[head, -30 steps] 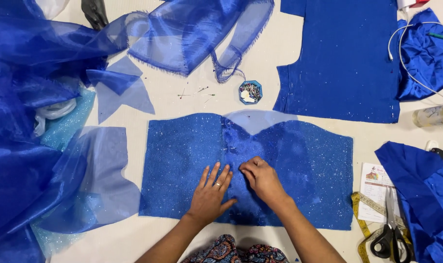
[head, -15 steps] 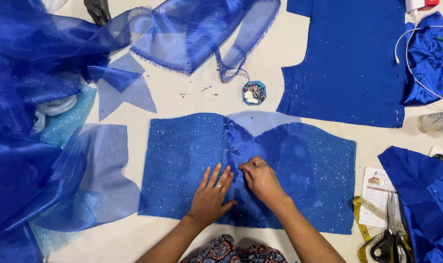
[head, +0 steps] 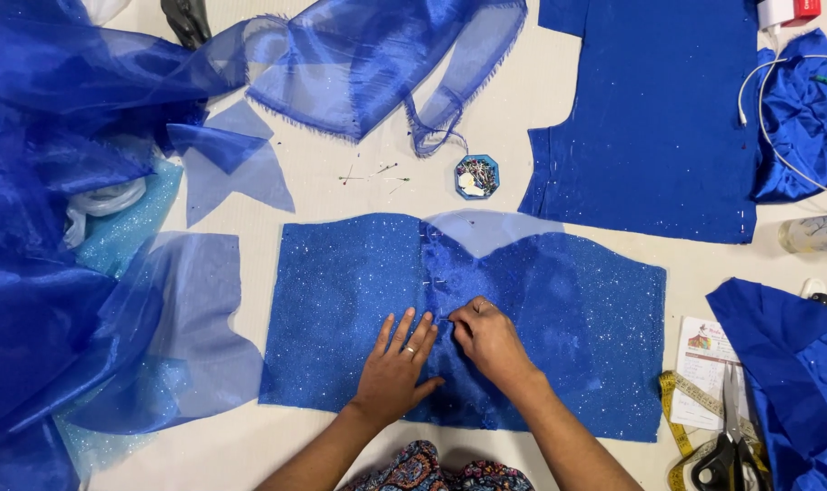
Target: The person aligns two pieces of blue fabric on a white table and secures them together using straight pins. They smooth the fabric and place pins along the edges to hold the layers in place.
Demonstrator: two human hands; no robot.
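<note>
While one glittery blue fabric panel (head: 340, 309) lies flat mid-surface (head: 340, 186), two hands work it: left hand (head: 397, 364) flat, fingers spread, pressing down; right hand (head: 488, 341) knuckled, grip pinching the centre seam. One hexagonal pin box (head: 477, 176) above, one pair of scissors (head: 727, 450) at right.

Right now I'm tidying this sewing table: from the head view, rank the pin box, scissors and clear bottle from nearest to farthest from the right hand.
From the right hand:
1. Pin box, straight above it, past the glitter fabric.
2. Scissors, lower right, by the table edge.
3. Clear bottle, far right.
</note>
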